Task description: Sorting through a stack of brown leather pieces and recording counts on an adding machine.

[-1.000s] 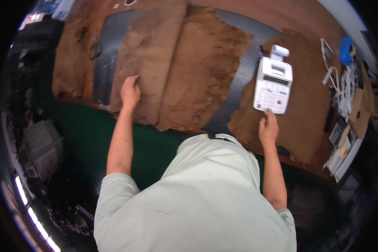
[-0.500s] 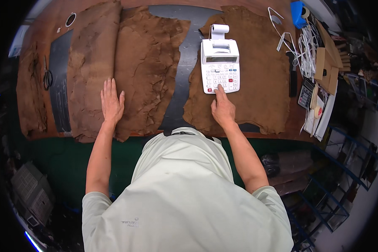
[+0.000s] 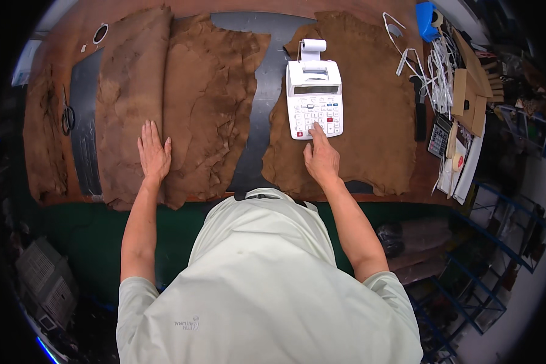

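Note:
My left hand [image 3: 154,155] lies flat, fingers stretched out, on a folded brown leather hide [image 3: 130,79] at the left of the table. My right hand [image 3: 321,159] is at the lower keys of a white printing calculator [image 3: 314,91]. Its index finger points onto the keypad while the other fingers curl in, holding nothing. A paper roll [image 3: 313,45] sits at the calculator's far end. Under the calculator spreads another brown hide [image 3: 376,109]. Whether a key is pressed down I cannot tell.
Black scissors [image 3: 68,115] lie beside a narrow leather strip [image 3: 44,139] at the far left. A tape roll [image 3: 101,33] rests behind. At the right are a small dark calculator [image 3: 440,136], an open cardboard box [image 3: 469,100], a bundle of white strips [image 3: 441,70] and a blue tape dispenser [image 3: 428,21].
The view has shifted slightly. My left hand has slid a little to the left on the folded hide. My right index finger has moved slightly across the keypad.

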`<action>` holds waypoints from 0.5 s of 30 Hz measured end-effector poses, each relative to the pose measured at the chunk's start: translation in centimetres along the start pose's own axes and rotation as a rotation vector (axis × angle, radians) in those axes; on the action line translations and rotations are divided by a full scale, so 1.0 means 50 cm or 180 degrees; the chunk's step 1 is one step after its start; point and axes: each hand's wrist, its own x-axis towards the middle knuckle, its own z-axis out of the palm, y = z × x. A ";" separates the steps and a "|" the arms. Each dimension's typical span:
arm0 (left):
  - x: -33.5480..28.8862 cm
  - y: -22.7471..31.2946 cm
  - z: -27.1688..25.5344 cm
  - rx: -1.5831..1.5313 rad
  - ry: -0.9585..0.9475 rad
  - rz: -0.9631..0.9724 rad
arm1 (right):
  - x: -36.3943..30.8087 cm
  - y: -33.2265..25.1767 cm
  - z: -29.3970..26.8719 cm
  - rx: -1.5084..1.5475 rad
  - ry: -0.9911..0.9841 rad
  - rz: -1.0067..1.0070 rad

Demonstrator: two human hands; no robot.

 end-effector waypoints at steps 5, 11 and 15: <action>0.006 0.022 -0.022 -0.0044 -0.0079 -0.0107 | 0.039 -0.035 0.016 -0.0021 -0.0116 -0.0101; -0.039 0.098 -0.078 -0.0813 0.0413 0.0495 | 0.018 -0.008 0.013 -0.0012 0.0150 0.0058; -0.012 0.153 -0.064 -0.1019 0.0046 0.0432 | -0.012 0.070 0.015 -0.0358 0.0310 0.0445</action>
